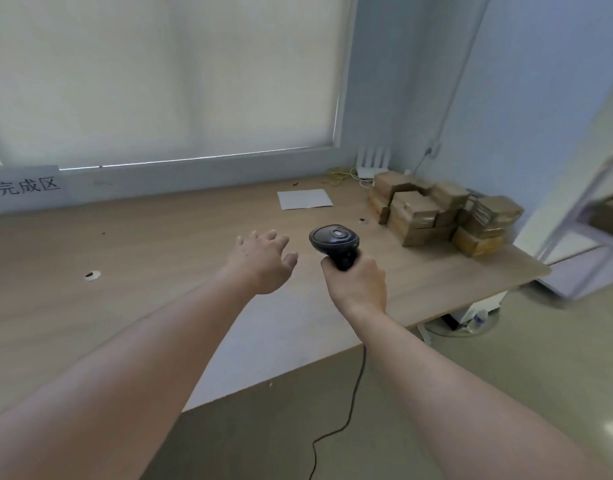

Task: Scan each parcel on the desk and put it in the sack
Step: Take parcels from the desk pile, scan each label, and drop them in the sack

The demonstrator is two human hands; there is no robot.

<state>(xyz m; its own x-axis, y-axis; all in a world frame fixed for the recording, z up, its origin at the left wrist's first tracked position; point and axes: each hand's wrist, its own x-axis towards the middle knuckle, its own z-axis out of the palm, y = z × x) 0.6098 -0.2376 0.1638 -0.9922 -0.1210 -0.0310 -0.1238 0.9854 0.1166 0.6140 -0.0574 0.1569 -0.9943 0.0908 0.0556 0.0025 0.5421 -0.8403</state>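
Observation:
A pile of several brown cardboard parcels sits at the far right end of the wooden desk. My right hand grips the handle of a black barcode scanner, held upright over the desk, left of the parcels. Its black cable hangs down to the floor. My left hand hovers above the desk just left of the scanner, fingers spread and relaxed, holding nothing. No sack is in view.
A white sheet of paper lies on the desk near the wall. A white router and yellow cables stand in the back corner. A paper sign is taped to the sill at left. A white shelf frame stands at right.

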